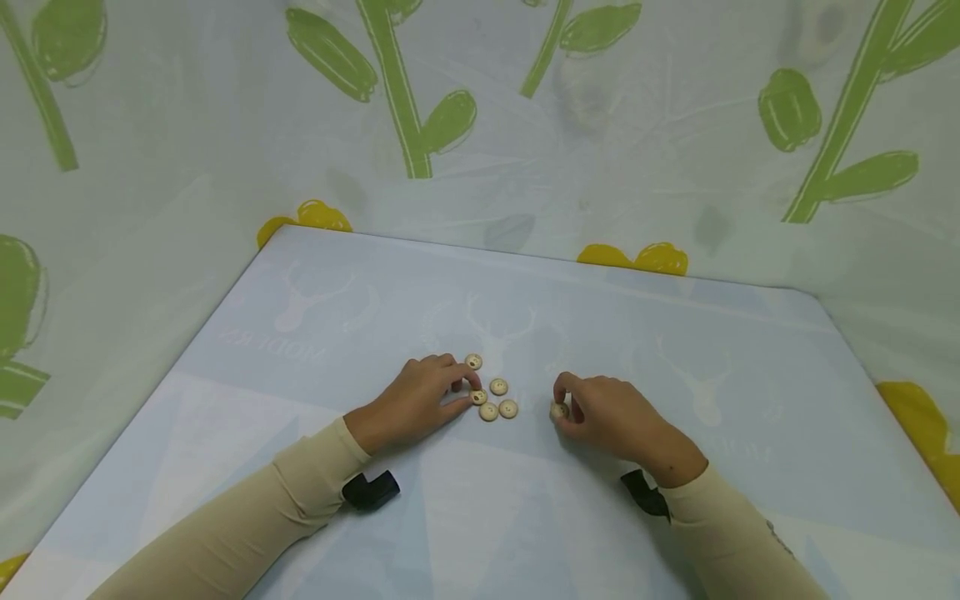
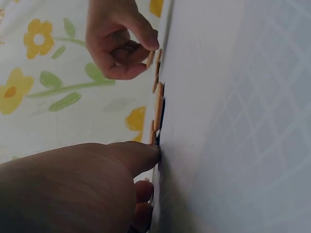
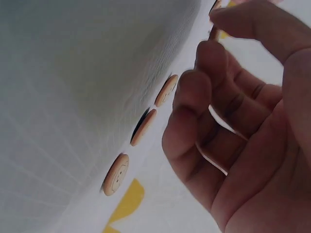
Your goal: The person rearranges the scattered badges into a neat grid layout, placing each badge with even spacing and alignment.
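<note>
Several round wooden buttons with small holes lie in a loose cluster at mid-table. In the head view my left hand [image 1: 423, 392] is at the cluster's left side, thumb and index finger pinching a button [image 1: 478, 398] low at the tabletop. To the right, my right hand [image 1: 611, 415] holds another button [image 1: 559, 410] between thumb and index finger, apart from the others. That button [image 3: 214, 32] shows edge-on in the right wrist view, the other fingers loosely curled. Around the left fingertips lie one button [image 1: 473, 361] above and others [image 1: 498, 387] to the right.
The table [image 1: 525, 517] has a pale blue-white cover with faint deer-head prints. Behind it hangs a whitish cloth [image 1: 247, 108] with green leaves and yellow flowers. Black wrist mounts [image 1: 371, 490] sit below both wrists, at the beige sleeves [image 1: 247, 508].
</note>
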{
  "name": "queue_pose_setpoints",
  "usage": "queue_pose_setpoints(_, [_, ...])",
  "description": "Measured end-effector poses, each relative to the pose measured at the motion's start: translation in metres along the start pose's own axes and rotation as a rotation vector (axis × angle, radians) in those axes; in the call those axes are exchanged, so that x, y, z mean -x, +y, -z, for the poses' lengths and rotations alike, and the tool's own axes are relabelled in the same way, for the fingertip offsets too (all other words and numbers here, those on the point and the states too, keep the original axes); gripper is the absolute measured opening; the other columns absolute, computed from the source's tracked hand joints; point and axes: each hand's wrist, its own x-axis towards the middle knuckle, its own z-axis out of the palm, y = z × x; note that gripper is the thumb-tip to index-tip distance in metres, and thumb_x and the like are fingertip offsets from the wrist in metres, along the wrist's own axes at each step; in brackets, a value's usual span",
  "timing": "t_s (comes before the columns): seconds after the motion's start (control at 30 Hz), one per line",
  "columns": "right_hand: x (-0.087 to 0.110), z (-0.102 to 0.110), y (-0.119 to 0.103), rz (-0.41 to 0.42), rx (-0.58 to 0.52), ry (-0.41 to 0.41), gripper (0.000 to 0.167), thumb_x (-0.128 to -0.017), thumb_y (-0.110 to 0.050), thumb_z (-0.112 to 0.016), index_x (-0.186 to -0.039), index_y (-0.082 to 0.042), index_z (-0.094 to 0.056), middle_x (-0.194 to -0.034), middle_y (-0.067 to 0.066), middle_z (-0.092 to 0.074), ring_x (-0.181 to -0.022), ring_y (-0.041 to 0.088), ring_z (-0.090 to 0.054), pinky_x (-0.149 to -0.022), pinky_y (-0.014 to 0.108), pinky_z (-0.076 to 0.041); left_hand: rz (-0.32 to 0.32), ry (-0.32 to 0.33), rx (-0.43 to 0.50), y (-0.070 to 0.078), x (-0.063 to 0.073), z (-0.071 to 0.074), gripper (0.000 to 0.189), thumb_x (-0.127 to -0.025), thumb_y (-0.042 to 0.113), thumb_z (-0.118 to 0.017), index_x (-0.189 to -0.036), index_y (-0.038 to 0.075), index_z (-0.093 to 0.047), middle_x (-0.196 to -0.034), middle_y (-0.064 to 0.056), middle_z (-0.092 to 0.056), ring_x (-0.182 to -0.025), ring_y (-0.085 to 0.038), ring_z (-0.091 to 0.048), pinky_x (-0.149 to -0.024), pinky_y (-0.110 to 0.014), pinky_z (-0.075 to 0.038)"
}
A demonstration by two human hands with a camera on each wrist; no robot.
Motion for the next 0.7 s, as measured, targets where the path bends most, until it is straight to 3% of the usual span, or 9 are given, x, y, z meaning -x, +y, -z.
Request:
queue_pose_setpoints(0.33, [-0.0036,0.0001,0.0013,-0.097,-0.020,-0.074,0.016,-0.089,-0.020,-0.073,-0.098,-0.016,-0.061,-0.066,-0.007,-0.054,-0.060,0.009,-0.048,-0.056,0.026,-0.041,-0.006,0.002,-0.001,0.0001,-0.0006,0.0002,0.014,-0.092,0.024,-0.072,-0.106,0.023,-0.070,-0.088,0.008,-0.060,-0.085,-0.010,-0.057,-0.078,-0.035,-0.042])
queue_pose_setpoints(0.7, [-0.0005,-0.0007,0.0039,-0.097,-0.071,-0.067,0.014,-0.092,-0.018,-0.070,-0.101,-0.013,-0.060,-0.064,-0.006,-0.053,-0.057,0.008,-0.047,-0.053,0.025,-0.039,-0.005,0.001,-0.003,0.0003,-0.0008,-0.0001,0.014,-0.093,0.024,-0.072,-0.106,0.023,-0.070,-0.088,0.008,-0.060,-0.084,-0.010,-0.057,-0.078,-0.034,-0.042])
